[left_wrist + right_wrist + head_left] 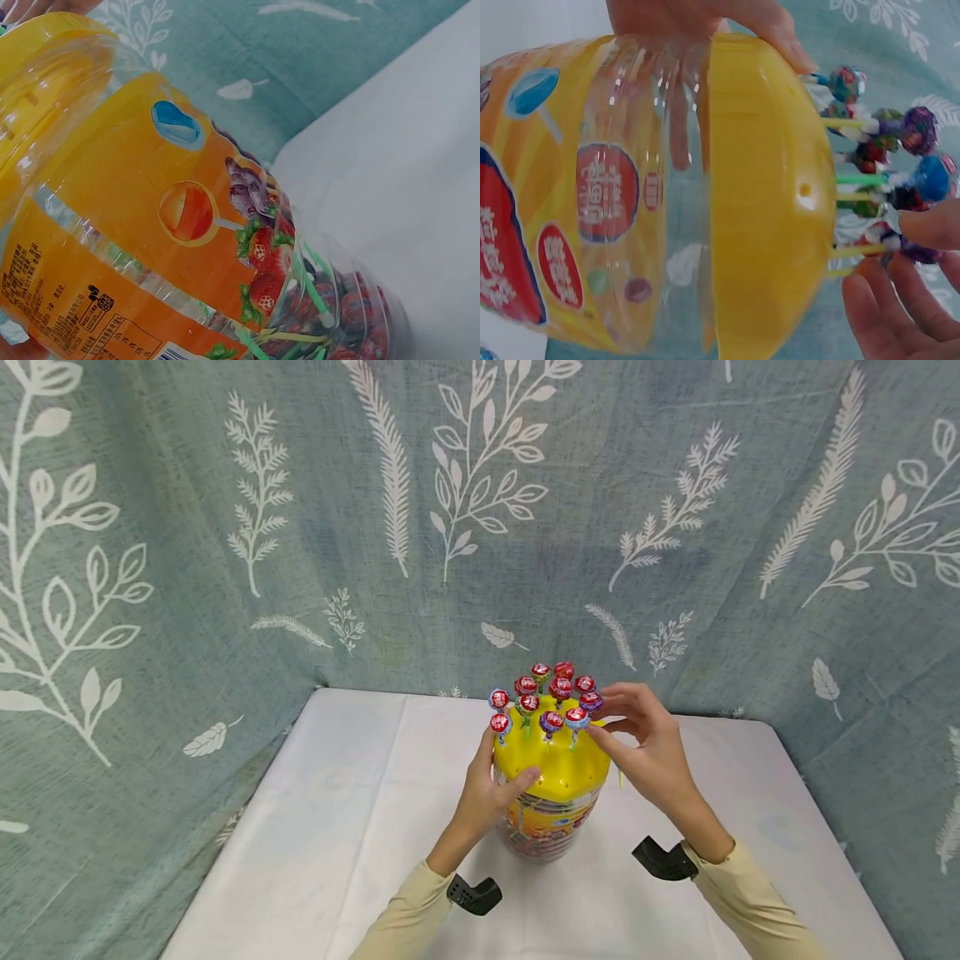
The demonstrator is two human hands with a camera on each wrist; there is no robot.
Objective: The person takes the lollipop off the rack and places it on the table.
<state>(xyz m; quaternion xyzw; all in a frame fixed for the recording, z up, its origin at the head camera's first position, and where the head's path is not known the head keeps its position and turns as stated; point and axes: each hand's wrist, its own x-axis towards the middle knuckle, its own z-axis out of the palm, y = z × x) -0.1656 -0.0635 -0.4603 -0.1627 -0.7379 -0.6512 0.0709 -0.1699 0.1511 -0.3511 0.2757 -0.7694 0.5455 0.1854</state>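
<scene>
A clear plastic candy jar stands upright with a domed yellow lid, its printed label orange and yellow. Several wrapped lollipops stick up from the lid's holes. My left hand grips the jar from the left, thumb over the lid's edge and fingers partly hidden behind. On the lid's right, my right hand has thumb and fingers curled about a purple-wrapped lollipop. Below that hand a thin yellow-green stick shows beside the lid; its upper end is hidden.
The jar sits on a table with a white cloth. A grey-green curtain with white leaf prints hangs behind and at both sides. More wrapped lollipops lie in the jar's bottom. Black wrist mounts stick out from both sleeves.
</scene>
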